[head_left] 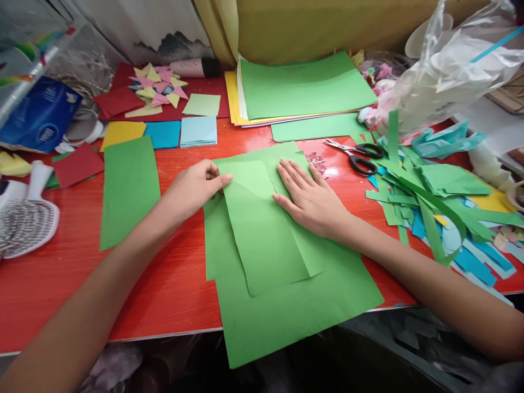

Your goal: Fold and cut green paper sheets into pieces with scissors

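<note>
Several green paper sheets (266, 240) lie overlapped in the middle of a red table (172, 284), the lowest one hanging over the near edge. My left hand (192, 188) pinches the upper left corner of the top green sheet, fingers closed on it. My right hand (309, 196) lies flat with fingers stretched out on the same sheets, pressing them down near a fold line.
A green strip (129, 188) lies left. Black-handled scissors (358, 155) lie right of my right hand, beside a heap of green and blue scraps (442, 207). Behind are a paper stack (303, 87), small coloured squares (198, 131), folded triangles (158, 87), a hairbrush (24, 215) and a plastic bag (450, 65).
</note>
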{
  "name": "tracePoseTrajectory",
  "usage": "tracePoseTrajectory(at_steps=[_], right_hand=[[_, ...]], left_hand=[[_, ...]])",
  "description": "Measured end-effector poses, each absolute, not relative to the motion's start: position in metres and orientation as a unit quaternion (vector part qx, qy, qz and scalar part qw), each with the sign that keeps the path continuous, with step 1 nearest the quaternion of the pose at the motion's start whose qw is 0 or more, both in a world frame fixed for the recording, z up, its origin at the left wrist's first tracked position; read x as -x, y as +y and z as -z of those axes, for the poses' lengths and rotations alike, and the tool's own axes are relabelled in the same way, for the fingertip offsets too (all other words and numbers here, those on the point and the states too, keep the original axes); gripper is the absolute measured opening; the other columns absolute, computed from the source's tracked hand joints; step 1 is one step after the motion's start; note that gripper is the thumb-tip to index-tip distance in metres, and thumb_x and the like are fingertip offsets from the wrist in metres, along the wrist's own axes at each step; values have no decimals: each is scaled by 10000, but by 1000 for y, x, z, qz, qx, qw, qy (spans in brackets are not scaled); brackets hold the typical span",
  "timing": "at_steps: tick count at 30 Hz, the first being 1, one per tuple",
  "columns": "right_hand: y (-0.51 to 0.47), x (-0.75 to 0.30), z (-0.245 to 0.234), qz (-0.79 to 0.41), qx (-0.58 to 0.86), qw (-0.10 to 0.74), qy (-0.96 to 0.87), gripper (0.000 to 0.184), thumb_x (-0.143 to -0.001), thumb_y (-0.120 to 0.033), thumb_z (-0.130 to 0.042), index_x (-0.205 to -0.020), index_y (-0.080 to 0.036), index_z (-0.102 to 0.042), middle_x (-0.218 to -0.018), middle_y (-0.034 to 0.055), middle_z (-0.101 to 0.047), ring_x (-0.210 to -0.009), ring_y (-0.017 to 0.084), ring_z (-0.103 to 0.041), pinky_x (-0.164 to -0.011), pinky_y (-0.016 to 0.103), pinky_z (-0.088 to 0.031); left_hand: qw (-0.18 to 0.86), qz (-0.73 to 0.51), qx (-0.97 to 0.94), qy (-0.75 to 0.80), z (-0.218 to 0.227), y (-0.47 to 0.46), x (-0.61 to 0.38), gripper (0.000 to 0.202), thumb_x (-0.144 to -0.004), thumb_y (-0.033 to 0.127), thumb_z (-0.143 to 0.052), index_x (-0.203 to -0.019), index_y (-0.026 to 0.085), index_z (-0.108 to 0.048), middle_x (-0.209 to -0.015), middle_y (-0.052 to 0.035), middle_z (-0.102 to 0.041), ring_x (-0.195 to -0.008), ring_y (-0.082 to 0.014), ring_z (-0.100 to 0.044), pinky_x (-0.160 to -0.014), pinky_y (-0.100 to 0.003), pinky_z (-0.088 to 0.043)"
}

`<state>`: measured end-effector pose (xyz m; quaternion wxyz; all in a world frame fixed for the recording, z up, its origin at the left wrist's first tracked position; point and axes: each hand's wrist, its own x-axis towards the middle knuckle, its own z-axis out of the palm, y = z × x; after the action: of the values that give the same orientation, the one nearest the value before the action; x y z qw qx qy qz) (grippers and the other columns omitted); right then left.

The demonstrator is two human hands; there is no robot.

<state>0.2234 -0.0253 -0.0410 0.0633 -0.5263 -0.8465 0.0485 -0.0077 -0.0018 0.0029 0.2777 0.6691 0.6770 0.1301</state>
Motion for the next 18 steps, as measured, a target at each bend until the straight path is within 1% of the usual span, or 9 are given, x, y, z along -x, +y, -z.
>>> tracePoseTrajectory(at_steps=[2,4,6,8,10,12,13,15,18], right_hand=[[-23,-225,39,-60,540,66,-837,635,-939,-480,-157,-1446,-102,-216,-1517,94,-187,-1399,201,-139,-1139,439,-92],[-21,-227,36,-88,547,76,-829,610,-948,-429,-155,-1437,-73,-235,-1511,105,-206,-1397,190,-151,-1141,409,-117],[-19,-229,34,-111,532,95,-834,585,-951,-398,-153,-1440,-86,-232,-1510,98,-213,-1396,173,-156,-1140,399,-136],[-19,-230,33,-108,503,103,-851,568,-952,-386,-160,-1447,-114,-219,-1513,82,-208,-1397,163,-147,-1140,408,-132],[-20,-229,35,-87,483,88,-867,564,-952,-386,-169,-1447,-122,-219,-1512,81,-212,-1398,171,-144,-1141,430,-108],[-22,-228,39,-66,479,67,-873,563,-953,-387,-168,-1445,-120,-226,-1509,84,-218,-1396,185,-154,-1137,449,-103],[-23,-227,40,-58,480,61,-873,561,-954,-386,-165,-1445,-123,-228,-1509,83,-216,-1395,191,-158,-1135,456,-104],[-25,-226,41,-48,487,53,-870,557,-954,-378,-158,-1446,-126,-226,-1512,78,-202,-1395,197,-155,-1133,463,-106],[-28,-223,40,-47,501,39,-864,570,-956,-369,-144,-1444,-84,-215,-1514,97,-175,-1398,208,-134,-1134,465,-98]], left_hand=[[317,-156,-660,663,1,-3,7,373,-732,465,-567,-998,209,-515,-773,-14,-603,-685,-162,-554,-577,-273,-374],[328,-163,-666,650,4,-5,5,465,-736,409,-577,-1146,225,-459,-751,1,-592,-674,-156,-551,-588,-270,-383],[309,-176,-678,644,5,-8,3,551,-759,348,-554,-1271,249,-376,-704,17,-563,-643,-150,-535,-588,-269,-381],[275,-186,-691,642,4,-10,1,602,-782,304,-524,-1344,278,-310,-680,22,-542,-629,-151,-525,-599,-273,-381],[246,-171,-713,634,1,-12,-1,516,-800,289,-494,-1308,298,-403,-697,12,-550,-643,-156,-525,-624,-280,-384],[236,-137,-735,621,-1,-12,-1,372,-806,300,-483,-1170,293,-558,-730,1,-574,-674,-163,-530,-653,-287,-388],[237,-120,-744,614,-1,-12,-1,329,-804,309,-485,-1110,289,-602,-742,-1,-584,-687,-167,-532,-662,-289,-387],[241,-98,-751,606,-2,-11,-1,311,-797,318,-496,-1077,298,-628,-757,0,-601,-704,-174,-538,-664,-290,-385],[245,-86,-751,606,0,-9,1,330,-792,320,-510,-1100,333,-625,-791,1,-620,-750,-188,-557,-663,-288,-388]])
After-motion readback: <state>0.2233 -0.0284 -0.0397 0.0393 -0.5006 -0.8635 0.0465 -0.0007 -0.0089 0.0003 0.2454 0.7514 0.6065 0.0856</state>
